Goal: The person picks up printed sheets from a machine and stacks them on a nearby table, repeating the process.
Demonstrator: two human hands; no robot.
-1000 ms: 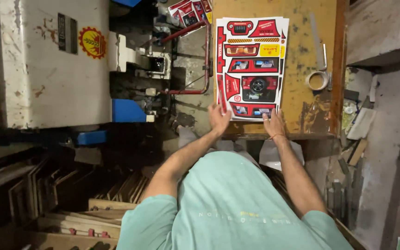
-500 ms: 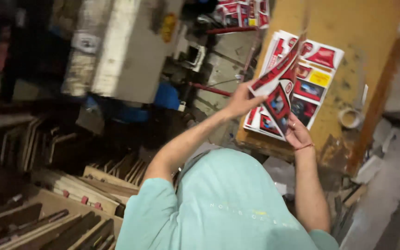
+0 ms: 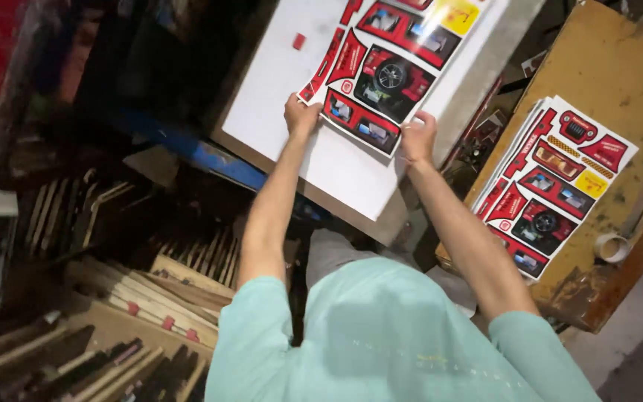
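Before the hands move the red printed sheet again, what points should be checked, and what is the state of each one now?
1. Left hand grips the near left corner of the red printed cardboard sheet: ok.
2. Right hand grips the near right corner of that sheet: ok.
3. Sheet lies flat on the white rectangular board: ok where visible; the far end is out of the picture.
4. Sheet square with the board edges: not ok, it sits at an angle.
5. Small red scrap on the board is apart from the sheet: ok.
6. Stack of red printed sheets on the yellow worn table rests inside the table edge: ok.
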